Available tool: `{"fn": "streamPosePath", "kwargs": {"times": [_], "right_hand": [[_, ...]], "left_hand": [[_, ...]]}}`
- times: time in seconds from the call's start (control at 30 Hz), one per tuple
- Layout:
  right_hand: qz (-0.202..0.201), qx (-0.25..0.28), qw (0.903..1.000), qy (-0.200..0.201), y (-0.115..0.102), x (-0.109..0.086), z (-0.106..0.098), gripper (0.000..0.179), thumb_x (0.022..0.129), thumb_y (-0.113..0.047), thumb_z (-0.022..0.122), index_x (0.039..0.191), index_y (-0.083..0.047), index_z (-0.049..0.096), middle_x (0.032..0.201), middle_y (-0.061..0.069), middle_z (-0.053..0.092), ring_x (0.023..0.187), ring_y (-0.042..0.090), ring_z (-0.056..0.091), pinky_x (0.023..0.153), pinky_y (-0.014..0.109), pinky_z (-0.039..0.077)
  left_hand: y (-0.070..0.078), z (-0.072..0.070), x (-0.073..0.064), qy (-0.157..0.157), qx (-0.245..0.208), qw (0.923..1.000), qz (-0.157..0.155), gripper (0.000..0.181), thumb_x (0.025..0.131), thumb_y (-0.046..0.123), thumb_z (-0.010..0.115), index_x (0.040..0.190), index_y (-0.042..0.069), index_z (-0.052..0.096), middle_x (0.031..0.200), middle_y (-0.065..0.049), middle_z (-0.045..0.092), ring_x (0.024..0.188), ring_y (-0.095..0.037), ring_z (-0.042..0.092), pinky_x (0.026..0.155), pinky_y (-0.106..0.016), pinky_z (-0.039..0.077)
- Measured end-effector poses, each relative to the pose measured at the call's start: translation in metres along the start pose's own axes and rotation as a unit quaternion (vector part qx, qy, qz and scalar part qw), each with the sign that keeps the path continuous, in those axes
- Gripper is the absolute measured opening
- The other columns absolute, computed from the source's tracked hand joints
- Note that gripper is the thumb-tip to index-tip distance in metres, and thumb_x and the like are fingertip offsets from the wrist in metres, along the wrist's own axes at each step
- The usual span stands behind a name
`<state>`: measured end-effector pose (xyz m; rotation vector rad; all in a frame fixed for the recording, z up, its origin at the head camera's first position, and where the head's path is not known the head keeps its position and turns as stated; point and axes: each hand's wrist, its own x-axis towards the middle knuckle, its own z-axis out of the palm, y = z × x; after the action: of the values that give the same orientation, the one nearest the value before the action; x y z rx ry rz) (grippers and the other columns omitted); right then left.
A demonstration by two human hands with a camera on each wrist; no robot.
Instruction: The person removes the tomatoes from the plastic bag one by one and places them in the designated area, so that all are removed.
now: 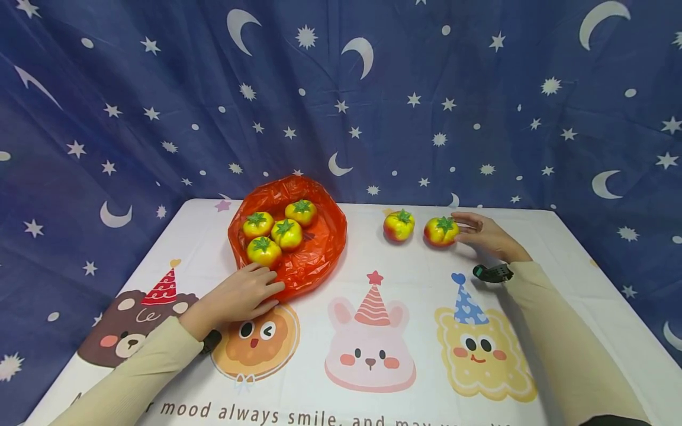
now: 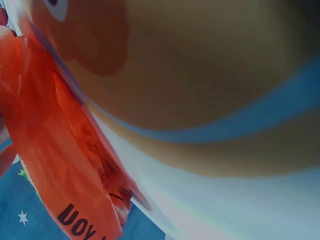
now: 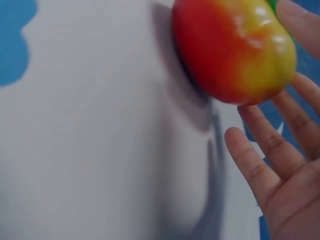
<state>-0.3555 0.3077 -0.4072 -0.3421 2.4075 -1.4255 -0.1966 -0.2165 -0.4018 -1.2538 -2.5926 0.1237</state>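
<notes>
A red plastic bag [image 1: 314, 266] stands on the table, its mouth rolled wide, with several yellow-and-red toy tomatoes [image 1: 287, 235] inside. At the bag's near-left rim my left hand [image 1: 240, 294] holds the edge, fingers over it and thumb outside. In the left wrist view the bag's wall [image 2: 45, 130] covers most of that hand. To the right, my right hand [image 1: 487, 236] is beside a toy tomato [image 1: 441, 232], fingers spread and fingertips right at its side. The right wrist view shows this tomato [image 3: 235, 50] between thumb and fingers. Another toy tomato [image 1: 398, 226] sits just left of it.
A white tablecloth [image 1: 373, 260] printed with cartoon faces and lettering covers the table. Behind the table's far edge hangs a dark blue curtain [image 1: 394, 130] with moons and stars. A dark band with a small device [image 1: 492, 273] is on the right wrist.
</notes>
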Motion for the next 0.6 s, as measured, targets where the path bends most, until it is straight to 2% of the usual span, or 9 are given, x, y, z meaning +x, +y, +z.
{"fn": "streamPosePath", "kwargs": {"times": [0.2, 0.37, 0.6], "right_hand": [[-0.012, -0.025, 0.9996, -0.006, -0.012, -0.001, -0.007, 0.071, 0.089, -0.019, 0.064, 0.146, -0.003, 0.025, 0.151, 0.021, 0.028, 0.138, 0.039, 0.031, 0.104, 0.038, 0.035], [-0.023, -0.030, 0.9993, 0.000, -0.026, -0.001, -0.011, 0.062, 0.091, -0.018, 0.060, 0.144, -0.003, 0.031, 0.149, 0.022, 0.032, 0.137, 0.038, 0.033, 0.106, 0.046, 0.033], [-0.033, -0.044, 0.9985, 0.001, -0.050, 0.003, -0.013, 0.061, 0.092, -0.021, 0.060, 0.143, -0.004, 0.032, 0.148, 0.022, 0.034, 0.136, 0.038, 0.033, 0.111, 0.056, 0.025]], "left_hand": [[0.002, -0.001, 0.000, -0.010, -0.005, 0.9999, -0.006, 0.026, 0.080, 0.032, 0.071, 0.100, 0.017, 0.064, 0.083, 0.000, 0.062, 0.082, -0.017, 0.056, 0.086, -0.038, 0.049], [0.002, -0.001, 0.000, -0.011, -0.005, 0.9999, -0.008, 0.027, 0.080, 0.033, 0.071, 0.101, 0.017, 0.065, 0.083, 0.000, 0.062, 0.082, -0.017, 0.056, 0.086, -0.039, 0.049], [0.001, -0.001, -0.001, -0.013, -0.004, 0.9999, -0.010, 0.027, 0.080, 0.033, 0.071, 0.101, 0.017, 0.065, 0.086, 0.000, 0.064, 0.084, -0.017, 0.057, 0.087, -0.039, 0.049]]}}
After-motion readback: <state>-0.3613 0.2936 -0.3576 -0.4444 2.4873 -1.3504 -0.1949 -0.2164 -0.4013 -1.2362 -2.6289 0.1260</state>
